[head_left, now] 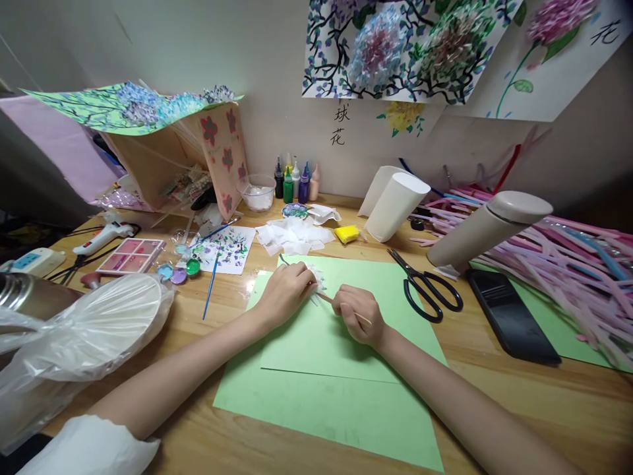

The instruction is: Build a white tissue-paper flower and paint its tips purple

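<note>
My left hand (291, 290) is closed, its fingertips pinching a white frilly piece (317, 277) that looks like a paper flower and lies on the green paper (341, 353). The left fingers partly hide it. In my right hand (361, 313) a thin wooden stick (325, 298) is gripped, its butt end poking out below the fist. The stick's other end reaches the white piece beside my left fingertips. Two green sheets overlap under both hands. Past the left knuckles a short dark tip shows, too small to name.
Black scissors (424, 285), a phone (512, 315) and a tumbler (487, 231) stand or lie rightward. Crumpled tissue (294, 234), a yellow packet (347, 234) and paint bottles (303, 185) sit behind. To the left are a paintbrush (211, 290), paint pots (179, 274) and a bagged fan-like item (119, 316).
</note>
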The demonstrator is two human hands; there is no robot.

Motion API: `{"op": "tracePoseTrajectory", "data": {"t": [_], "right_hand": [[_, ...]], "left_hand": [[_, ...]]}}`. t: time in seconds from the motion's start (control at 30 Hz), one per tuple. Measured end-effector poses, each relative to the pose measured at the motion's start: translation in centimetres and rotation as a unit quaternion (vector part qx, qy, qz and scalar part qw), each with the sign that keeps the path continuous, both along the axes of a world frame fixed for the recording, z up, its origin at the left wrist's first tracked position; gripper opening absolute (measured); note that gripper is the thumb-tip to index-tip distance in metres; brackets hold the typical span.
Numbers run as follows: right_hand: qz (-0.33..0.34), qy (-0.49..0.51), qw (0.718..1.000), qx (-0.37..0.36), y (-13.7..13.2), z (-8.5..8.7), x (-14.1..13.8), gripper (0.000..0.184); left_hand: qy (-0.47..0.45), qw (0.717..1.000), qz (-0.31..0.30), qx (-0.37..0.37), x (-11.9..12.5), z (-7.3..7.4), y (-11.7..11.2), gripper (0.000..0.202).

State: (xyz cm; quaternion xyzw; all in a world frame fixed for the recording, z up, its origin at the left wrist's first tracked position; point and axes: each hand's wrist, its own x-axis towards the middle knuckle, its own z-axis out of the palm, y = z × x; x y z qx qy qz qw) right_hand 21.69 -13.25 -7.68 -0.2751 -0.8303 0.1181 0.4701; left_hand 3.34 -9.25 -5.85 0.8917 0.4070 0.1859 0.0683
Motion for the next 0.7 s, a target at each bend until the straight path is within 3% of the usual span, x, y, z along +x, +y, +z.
{"op": "tracePoseTrajectory", "data": {"t": [0.17, 0.47, 0.6, 0.7], "right_hand": [[-0.01, -0.042, 0.999, -0.015, 0.18, 0.09, -0.19, 0.025], [-0.039, -0.006, 0.997, -0.068, 0.31, -0.23, -0.42, 0.03], [-0.078, 0.031, 0.986, -0.145, 0.38, -0.09, -0.52, 0.036], [-0.078, 0.041, 0.985, -0.149, 0.31, -0.01, -0.47, 0.036]], "left_hand": [[-0.021, 1.0, 0.01, -0.016, -0.17, -0.04, -0.09, 0.016], [-0.152, 0.974, 0.135, -0.102, -0.76, -0.71, -0.19, 0.023], [-0.156, 0.97, 0.147, -0.113, -0.76, -0.87, -0.13, 0.024], [-0.159, 0.969, 0.15, -0.115, -0.78, -0.86, -0.13, 0.024]]}}
